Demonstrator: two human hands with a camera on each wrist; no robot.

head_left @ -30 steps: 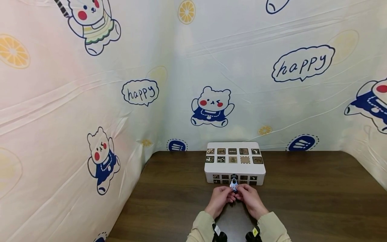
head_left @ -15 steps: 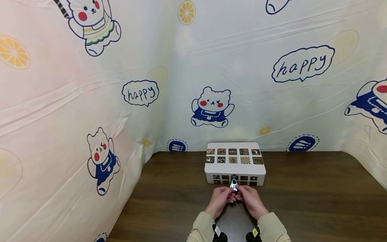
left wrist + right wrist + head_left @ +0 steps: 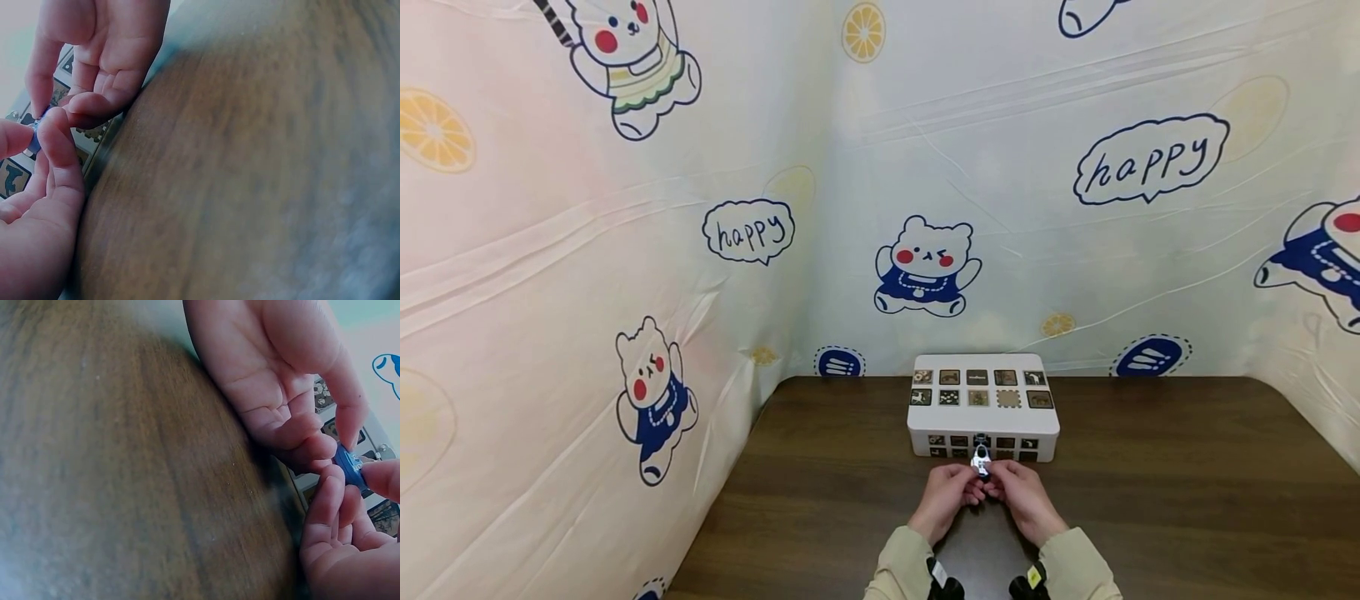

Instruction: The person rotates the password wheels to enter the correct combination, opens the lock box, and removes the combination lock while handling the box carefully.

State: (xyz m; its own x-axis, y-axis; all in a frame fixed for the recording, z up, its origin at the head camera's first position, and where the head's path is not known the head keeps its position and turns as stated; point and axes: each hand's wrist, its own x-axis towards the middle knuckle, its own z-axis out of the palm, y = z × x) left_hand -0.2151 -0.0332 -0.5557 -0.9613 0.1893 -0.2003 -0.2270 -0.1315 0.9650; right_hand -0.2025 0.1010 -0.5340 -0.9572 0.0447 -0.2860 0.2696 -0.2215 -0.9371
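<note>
A small blue padlock [image 3: 981, 462] with a silvery front and a row of pale marks hangs at the clasp [image 3: 981, 438] on the front of a white box [image 3: 1000, 418]. My left hand [image 3: 942, 500] pinches the padlock from its left side, thumb on top and fingers curled below. From the other side, my right hand [image 3: 1024, 502] pinches it too, its thumb [image 3: 382, 477] pressing the marked face. The fingertips of both hands meet under the padlock. In the left wrist view, fingers hide most of the padlock [image 3: 35, 140].
Square picture stickers cover the box's lid and front. The box stands at the back of a dark wooden table [image 3: 1187, 483], close against a pale curtain [image 3: 1015, 250] printed with bears. More curtain [image 3: 550, 350] hangs along the left side.
</note>
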